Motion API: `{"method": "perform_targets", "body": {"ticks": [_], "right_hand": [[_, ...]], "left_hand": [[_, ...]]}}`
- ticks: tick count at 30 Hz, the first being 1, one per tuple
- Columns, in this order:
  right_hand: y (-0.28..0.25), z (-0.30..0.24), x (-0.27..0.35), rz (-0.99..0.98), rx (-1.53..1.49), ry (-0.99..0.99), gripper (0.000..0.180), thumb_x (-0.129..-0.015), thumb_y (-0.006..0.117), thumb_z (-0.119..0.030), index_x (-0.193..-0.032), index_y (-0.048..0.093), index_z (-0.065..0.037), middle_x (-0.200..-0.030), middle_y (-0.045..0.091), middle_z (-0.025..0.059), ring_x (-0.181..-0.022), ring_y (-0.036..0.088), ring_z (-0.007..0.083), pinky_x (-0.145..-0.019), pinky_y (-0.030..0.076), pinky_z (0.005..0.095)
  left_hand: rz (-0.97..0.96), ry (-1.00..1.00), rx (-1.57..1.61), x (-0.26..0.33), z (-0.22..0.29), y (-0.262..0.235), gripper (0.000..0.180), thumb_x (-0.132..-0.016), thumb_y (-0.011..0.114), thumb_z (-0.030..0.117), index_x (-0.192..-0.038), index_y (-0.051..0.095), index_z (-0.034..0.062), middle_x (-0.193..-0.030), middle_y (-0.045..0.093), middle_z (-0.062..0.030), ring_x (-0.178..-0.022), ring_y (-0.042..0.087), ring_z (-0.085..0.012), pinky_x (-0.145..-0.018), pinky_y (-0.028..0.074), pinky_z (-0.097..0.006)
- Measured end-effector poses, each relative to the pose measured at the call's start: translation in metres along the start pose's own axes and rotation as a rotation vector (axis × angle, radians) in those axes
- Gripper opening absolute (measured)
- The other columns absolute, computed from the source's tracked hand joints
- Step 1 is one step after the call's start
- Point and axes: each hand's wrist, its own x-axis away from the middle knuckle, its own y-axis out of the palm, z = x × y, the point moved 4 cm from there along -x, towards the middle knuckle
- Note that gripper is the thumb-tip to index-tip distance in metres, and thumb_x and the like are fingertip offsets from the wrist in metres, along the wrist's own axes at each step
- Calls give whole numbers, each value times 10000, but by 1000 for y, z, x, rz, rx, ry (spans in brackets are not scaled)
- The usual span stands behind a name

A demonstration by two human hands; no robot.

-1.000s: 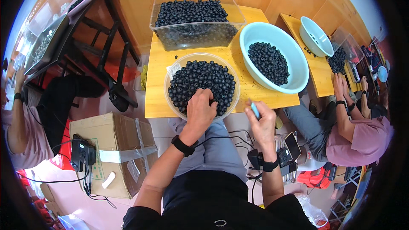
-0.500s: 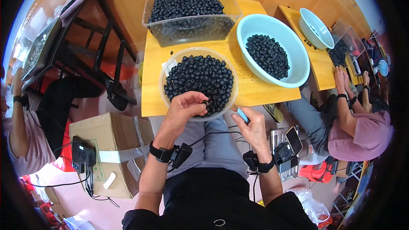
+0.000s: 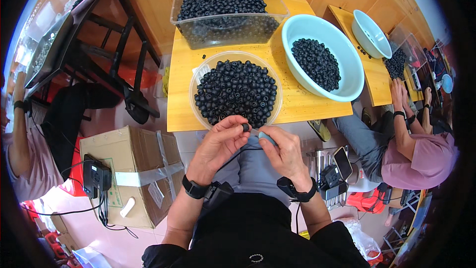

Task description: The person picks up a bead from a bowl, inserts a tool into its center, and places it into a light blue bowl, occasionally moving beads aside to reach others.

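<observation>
My left hand (image 3: 221, 144) pinches one small round black bead (image 3: 245, 127) between thumb and fingertips, just past the near rim of a round clear tub (image 3: 192, 88). Closed around the light-blue handle of a small tool (image 3: 267, 138) is my right hand (image 3: 289, 155). The tool's thin tip points left at the bead; whether it touches cannot be made out. Many black beads (image 3: 235, 89) with holes fill the tub. To its right stands a light-blue basin (image 3: 353, 64) with more beads inside. Behind the tub, a rectangular clear bin (image 3: 213, 34) is heaped with the same beads.
The yellow table (image 3: 178, 114) ends just before my lap. A taped cardboard box (image 3: 111, 154) stands left on the floor, a black device (image 3: 96, 178) with cables at its side. One person (image 3: 419, 154) sits at right beside another table; another person (image 3: 34, 154) sits at left.
My left hand has drawn back from the tub's beads with one bead in its fingertips. My right hand has moved left with the tool, bringing its tip close to the bead.
</observation>
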Motion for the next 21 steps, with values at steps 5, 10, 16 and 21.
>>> {"method": "perform_targets", "body": {"ticks": [5,10,16,21], "right_hand": [[1,-9,-5,-31,14,-71,174,-841,651,-125,-983,623,-28,-837,657,128,-613,648,290,-533,488,356],[1,-9,-7,-60,58,-78,157,-831,655,-118,-961,625,-36,-822,652,123,-636,635,318,-525,475,375],[-3,-10,-7,-52,71,-80,144,-833,654,-122,-951,628,-44,-805,645,118,-645,626,332,-529,471,378],[-2,-7,-7,-79,70,-93,141,-833,654,-116,-949,625,-41,-789,636,114,-633,619,331,-525,467,380]], "left_hand": [[-20,-22,11,1,-3,-2,178,-886,616,49,-1063,614,27,-937,665,-67,-813,654,-122,-748,549,-238],[-41,-40,5,1,-5,0,178,-887,621,60,-1062,611,27,-930,665,-61,-805,652,-118,-733,548,-235],[-51,-62,11,0,-6,3,149,-888,624,69,-1029,599,29,-931,662,-60,-804,651,-123,-721,547,-239],[-56,-44,1,1,-6,1,125,-887,623,61,-1008,600,37,-926,659,-69,-792,646,-125,-721,544,-245]]}}
